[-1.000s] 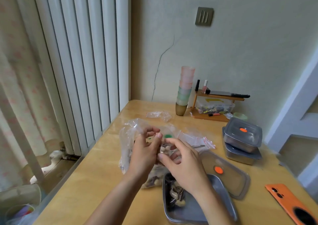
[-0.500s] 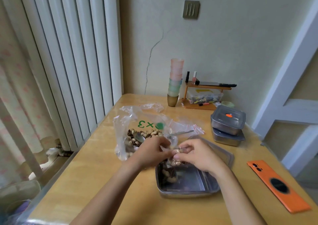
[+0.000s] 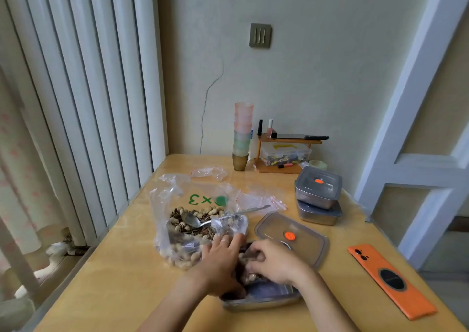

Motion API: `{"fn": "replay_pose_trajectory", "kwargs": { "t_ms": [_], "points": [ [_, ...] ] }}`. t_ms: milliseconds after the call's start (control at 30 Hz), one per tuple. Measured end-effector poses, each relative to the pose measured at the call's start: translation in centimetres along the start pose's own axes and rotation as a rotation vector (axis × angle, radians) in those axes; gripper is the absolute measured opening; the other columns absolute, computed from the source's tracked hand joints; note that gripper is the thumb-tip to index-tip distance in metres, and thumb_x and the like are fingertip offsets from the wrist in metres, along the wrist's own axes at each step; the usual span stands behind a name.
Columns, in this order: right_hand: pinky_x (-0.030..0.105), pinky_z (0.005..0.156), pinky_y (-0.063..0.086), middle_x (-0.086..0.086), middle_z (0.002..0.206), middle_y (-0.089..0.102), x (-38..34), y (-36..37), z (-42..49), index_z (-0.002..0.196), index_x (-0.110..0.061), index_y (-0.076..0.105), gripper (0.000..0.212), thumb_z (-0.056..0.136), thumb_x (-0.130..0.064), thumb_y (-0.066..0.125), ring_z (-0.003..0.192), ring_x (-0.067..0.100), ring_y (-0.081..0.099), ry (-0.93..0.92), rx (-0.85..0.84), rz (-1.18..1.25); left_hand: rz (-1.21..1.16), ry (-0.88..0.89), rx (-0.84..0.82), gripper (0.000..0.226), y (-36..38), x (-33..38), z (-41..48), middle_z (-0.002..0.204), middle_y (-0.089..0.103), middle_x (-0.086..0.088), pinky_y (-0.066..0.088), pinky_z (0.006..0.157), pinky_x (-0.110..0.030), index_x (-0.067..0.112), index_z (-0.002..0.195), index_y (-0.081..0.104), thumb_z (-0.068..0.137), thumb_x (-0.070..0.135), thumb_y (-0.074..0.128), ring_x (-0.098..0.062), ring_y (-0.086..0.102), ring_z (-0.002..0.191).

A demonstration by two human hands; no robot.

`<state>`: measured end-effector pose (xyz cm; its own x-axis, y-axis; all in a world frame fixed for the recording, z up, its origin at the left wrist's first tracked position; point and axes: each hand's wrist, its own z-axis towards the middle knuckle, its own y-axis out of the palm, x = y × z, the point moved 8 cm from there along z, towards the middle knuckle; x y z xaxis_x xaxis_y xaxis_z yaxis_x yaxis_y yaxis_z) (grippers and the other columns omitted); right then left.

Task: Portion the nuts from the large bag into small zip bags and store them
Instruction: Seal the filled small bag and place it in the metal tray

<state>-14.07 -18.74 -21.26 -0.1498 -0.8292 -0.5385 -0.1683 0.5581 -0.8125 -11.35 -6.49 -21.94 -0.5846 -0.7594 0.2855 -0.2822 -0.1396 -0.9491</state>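
Note:
The large clear bag [image 3: 177, 204] with green print lies open on the table, full of peanuts and seeds, a metal spoon [image 3: 218, 217] resting in it. Just in front sits an open metal container [image 3: 264, 301]. Both hands are down inside it: my left hand [image 3: 223, 258] presses at its left side, my right hand [image 3: 274, 260] is curled over a small zip bag of nuts [image 3: 247, 265]. The hands hide most of that small bag. Empty small zip bags [image 3: 264, 199] with red strips lie behind the large bag.
The container's clear lid [image 3: 291, 235] with an orange dot lies right of the hands. Two stacked lidded metal containers [image 3: 318, 194] stand further back right. An orange phone [image 3: 390, 278] lies at the right. Stacked cups [image 3: 242, 136] and a small wooden shelf [image 3: 284, 151] stand by the wall.
Both hands came down from above the large bag into the metal container with the small filled bag and now press it in. The camera view has shifted.

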Motion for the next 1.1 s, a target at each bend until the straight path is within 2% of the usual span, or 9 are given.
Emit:
{"fn": "replay_pose_trajectory", "kwargs": {
  "t_ms": [100, 167, 300, 467, 600, 767, 867, 1000, 1100],
  "points": [
    [0.035, 0.08, 0.055, -0.005, 0.094, 0.071, 0.4, -1.1, -0.3, 0.11, -0.027, 0.055, 0.037, 0.086, -0.042, 0.078, 0.085, 0.013, 0.068, 0.059, 0.091, 0.046, -0.028, 0.02, 0.027, 0.098, -0.2, 0.1, 0.2, 0.144, 0.036, -0.001, 0.023, 0.114, -0.043, 0.027, 0.146, 0.023, 0.071, 0.043, 0.084, -0.025, 0.027, 0.138],
    [0.037, 0.077, 0.055, -0.005, 0.095, 0.069, 0.6, -1.5, -0.5, 0.102, -0.028, 0.049, 0.039, 0.084, -0.044, 0.079, 0.086, 0.016, 0.067, 0.075, 0.137, 0.05, -0.028, 0.024, 0.033, 0.099, -0.2, 0.1, 0.3, 0.145, 0.035, 0.0, 0.023, 0.114, -0.045, 0.029, 0.147, 0.022, 0.071, 0.049, 0.083, -0.025, 0.027, 0.138],
    [0.035, 0.075, 0.053, -0.008, 0.086, 0.062, 0.1, -1.3, -0.3, 0.089, -0.028, 0.058, 0.02, 0.085, -0.036, 0.075, 0.078, 0.011, 0.061, 0.037, 0.161, -0.012, -0.006, -0.008, 0.04, 0.112, 0.3, 0.0, 0.6, 0.152, 0.032, -0.001, 0.017, 0.12, -0.052, 0.029, 0.152, 0.017, 0.069, 0.075, 0.074, -0.023, 0.022, 0.145],
    [0.03, 0.066, 0.046, -0.008, 0.079, 0.06, 0.3, -1.1, 0.1, 0.087, -0.026, 0.062, 0.015, 0.087, -0.036, 0.072, 0.069, 0.009, 0.055, 0.057, 0.108, 0.016, 0.037, -0.031, 0.184, 0.089, 0.0, 0.3, 0.7, 0.142, 0.042, 0.001, 0.026, 0.11, -0.048, 0.027, 0.147, 0.024, 0.077, 0.06, 0.069, -0.025, 0.033, 0.135],
    [0.027, 0.064, 0.048, -0.005, 0.076, 0.071, 0.0, -2.2, 0.1, 0.092, -0.024, 0.066, 0.024, 0.093, -0.048, 0.07, 0.067, 0.007, 0.067, 0.091, 0.086, 0.027, 0.035, -0.013, 0.217, 0.085, 0.1, 0.2, 0.6, 0.135, 0.043, 0.002, 0.027, 0.105, -0.046, 0.028, 0.145, 0.026, 0.077, 0.061, 0.065, -0.024, 0.035, 0.13],
    [0.025, 0.062, 0.05, 0.0, 0.073, 0.077, 2.5, -7.4, 3.5, 0.083, -0.013, 0.069, 0.025, 0.1, -0.03, 0.061, 0.061, 0.016, 0.074, 0.207, 0.352, 0.171, -0.089, 0.001, 0.179, 0.081, 0.0, -0.9, 0.5, 0.132, 0.045, 0.008, 0.026, 0.108, -0.044, 0.038, 0.138, 0.034, 0.077, 0.092, 0.04, -0.016, 0.037, 0.127],
    [0.034, 0.074, 0.058, 0.003, 0.083, 0.075, 4.6, -10.5, 6.5, 0.08, -0.019, 0.068, 0.023, 0.098, -0.018, 0.053, 0.078, 0.026, 0.073, 0.258, 0.556, 0.165, -0.215, -0.018, 0.33, 0.064, -2.0, -1.8, 0.3, 0.126, 0.05, 0.013, 0.03, 0.105, -0.037, 0.038, 0.129, 0.046, 0.088, 0.082, 0.025, -0.01, 0.041, 0.121],
    [0.043, 0.081, 0.062, -0.001, 0.078, 0.074, 5.2, -11.7, 10.6, 0.075, -0.022, 0.07, 0.029, 0.094, -0.009, 0.051, 0.084, 0.026, 0.073, 0.185, 0.549, 0.208, -0.398, -0.026, 0.646, 0.016, -4.6, -4.1, -0.1, 0.107, 0.054, 0.018, 0.042, 0.09, -0.025, 0.033, 0.108, 0.053, 0.102, 0.045, 0.044, -0.007, 0.05, 0.105],
    [0.042, 0.082, 0.061, -0.004, 0.078, 0.074, 4.8, -11.7, 12.8, 0.077, -0.023, 0.074, 0.03, 0.096, -0.011, 0.054, 0.084, 0.023, 0.071, 0.129, 0.495, 0.233, -0.233, -0.071, 0.709, 0.035, -4.8, -6.0, 0.2, 0.123, 0.049, 0.015, 0.039, 0.101, -0.03, 0.034, 0.117, 0.055, 0.098, 0.056, 0.036, -0.01, 0.044, 0.122]
  ]
}}
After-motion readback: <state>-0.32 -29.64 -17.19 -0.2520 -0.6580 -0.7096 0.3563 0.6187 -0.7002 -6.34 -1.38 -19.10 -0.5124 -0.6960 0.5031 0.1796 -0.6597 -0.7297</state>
